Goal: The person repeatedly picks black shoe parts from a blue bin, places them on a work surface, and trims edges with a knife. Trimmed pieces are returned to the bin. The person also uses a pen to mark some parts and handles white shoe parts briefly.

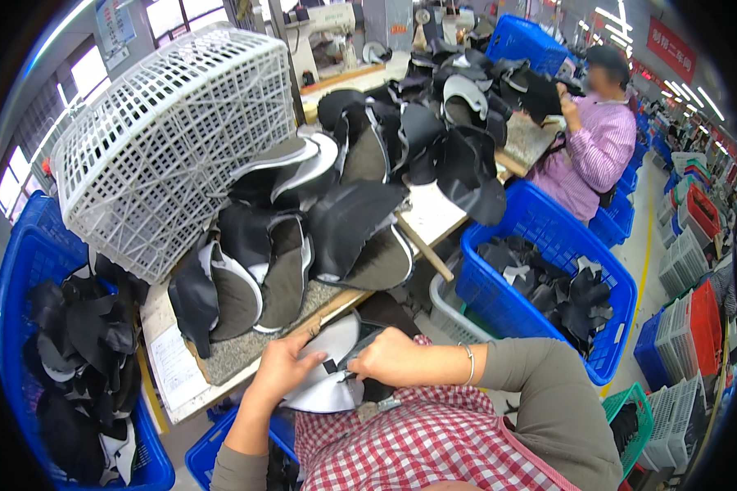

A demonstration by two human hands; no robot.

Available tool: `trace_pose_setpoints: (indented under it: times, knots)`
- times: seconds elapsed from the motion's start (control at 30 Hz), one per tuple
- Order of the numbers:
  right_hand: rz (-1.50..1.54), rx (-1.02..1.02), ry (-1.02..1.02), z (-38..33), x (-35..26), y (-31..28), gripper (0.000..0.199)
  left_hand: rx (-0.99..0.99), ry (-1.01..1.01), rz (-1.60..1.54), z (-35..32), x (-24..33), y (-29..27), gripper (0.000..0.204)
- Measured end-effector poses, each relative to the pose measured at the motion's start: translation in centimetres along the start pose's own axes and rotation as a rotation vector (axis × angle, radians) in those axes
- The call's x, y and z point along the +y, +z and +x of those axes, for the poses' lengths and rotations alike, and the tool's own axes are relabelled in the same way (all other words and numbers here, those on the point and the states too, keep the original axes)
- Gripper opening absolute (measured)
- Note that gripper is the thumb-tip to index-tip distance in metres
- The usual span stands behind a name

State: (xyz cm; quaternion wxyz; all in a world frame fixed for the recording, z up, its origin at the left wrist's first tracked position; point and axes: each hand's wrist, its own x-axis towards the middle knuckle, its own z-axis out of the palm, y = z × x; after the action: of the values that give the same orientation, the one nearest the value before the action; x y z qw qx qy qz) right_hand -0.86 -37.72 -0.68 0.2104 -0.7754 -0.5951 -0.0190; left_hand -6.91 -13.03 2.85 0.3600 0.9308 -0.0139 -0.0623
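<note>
In front of my apron, over my lap, is a shoe upper (326,396) with its pale grey-white lining turned up and some black showing. My left hand (282,370) grips its left edge, thumb on top of the lining. Curled into a fist, my right hand (387,358) presses at the black edge on the right side of the upper. A small dark bit shows under the fingers of that fist; what it is I cannot make out. Just beyond my hands, black shoe uppers (356,233) with grey-brown linings stand on the worktable (311,315).
A white plastic basket (176,147) leans on its side at the table's left. Blue crates of black pieces stand left (160,458) and right (622,286). A wooden stick (424,248) juts from the table edge. A co-worker (585,139) in a striped top works at far right.
</note>
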Motion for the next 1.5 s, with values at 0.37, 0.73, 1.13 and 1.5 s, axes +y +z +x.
trace_pose_setpoints:
  times: [0.37, 0.73, 1.13, 1.5]
  knots:
    - [-0.377, -0.287, 0.101, 5.4, -4.0, 1.9, 0.012, 0.031, 0.344, 0.06, -0.5, -1.3, 1.6, 0.017]
    - [-0.267, -0.799, 0.013, 10.1, -4.1, 3.5, 0.029, 0.154, -0.093, -0.98, -3.8, -5.8, 6.9, 0.027]
    - [1.028, -1.176, 0.383, 4.8, 10.7, 9.4, 0.042, 0.255, 0.539, -0.023, -9.3, -2.4, 11.6, 0.058]
    - [0.852, -1.156, 0.304, 3.7, 12.0, 7.2, 0.057, -0.053, 0.558, 0.614, -7.3, -2.7, 16.6, 0.041]
